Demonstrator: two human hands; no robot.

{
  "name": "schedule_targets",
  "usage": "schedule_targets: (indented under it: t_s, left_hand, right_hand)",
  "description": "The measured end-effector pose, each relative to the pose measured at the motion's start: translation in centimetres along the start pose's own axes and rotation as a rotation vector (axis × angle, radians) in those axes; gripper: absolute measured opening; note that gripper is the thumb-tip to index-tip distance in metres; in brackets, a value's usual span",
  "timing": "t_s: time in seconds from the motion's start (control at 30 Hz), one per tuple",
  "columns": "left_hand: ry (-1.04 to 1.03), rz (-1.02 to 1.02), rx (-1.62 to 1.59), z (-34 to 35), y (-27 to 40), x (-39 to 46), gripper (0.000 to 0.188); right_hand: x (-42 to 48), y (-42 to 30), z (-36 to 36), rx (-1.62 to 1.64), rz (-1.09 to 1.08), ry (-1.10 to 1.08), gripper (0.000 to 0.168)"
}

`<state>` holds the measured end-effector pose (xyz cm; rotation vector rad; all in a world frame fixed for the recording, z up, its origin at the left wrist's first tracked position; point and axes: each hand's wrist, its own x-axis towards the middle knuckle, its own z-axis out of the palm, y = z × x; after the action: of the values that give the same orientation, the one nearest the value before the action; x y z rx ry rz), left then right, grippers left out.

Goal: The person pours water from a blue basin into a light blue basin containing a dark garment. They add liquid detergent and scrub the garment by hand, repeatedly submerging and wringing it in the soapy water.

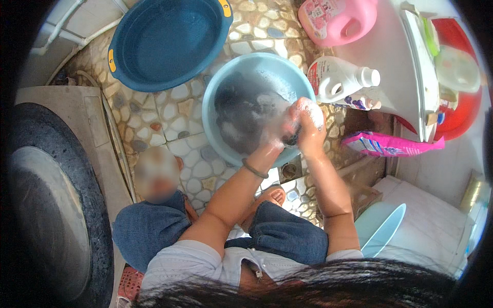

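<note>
A light-blue plastic basin (254, 57) stands on the floor before me. Dark cloth (238, 115) lies in its cloudy, sudsy water. At the basin's near right side, my right hand (312, 123) is closed around a bunched dark part of the cloth (291, 138), with white foam over its knuckles. Pressed close beside it, my left hand (275, 129) is blurred and wet. Its fingers meet the same bunched cloth, though their exact hold is partly hidden. A dark band circles my left wrist.
A dark-blue basin (169, 42) sits at the upper left. Right of the wash basin stand a white detergent bottle (327, 73), a pink jug (339, 23) and a pink bag (400, 144). A large dark-rimmed round pan (84, 184) is at left. A floor drain (289, 170) lies near my foot.
</note>
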<state>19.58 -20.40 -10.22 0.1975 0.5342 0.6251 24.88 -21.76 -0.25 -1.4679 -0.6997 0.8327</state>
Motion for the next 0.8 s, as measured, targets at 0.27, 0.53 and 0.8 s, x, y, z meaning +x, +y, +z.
schedule_targets:
  t_s: [0.27,0.53,0.8]
  left_hand:
    - [0.355,0.216,1.13,-0.2,0.3,1.0,0.046]
    - [0.344,0.014,0.416,-0.9,6.2,0.6,0.05]
    - [-0.014,0.295,1.671,2.5,11.2,-3.5,0.035]
  right_hand:
    - [1.7,3.3,-2.9,0.488,0.255,0.171,0.031]
    - [0.3,3.3,-6.1,-0.068,0.255,0.066,0.052]
    - [0.7,1.3,-7.7,0.307,0.217,0.268,0.02]
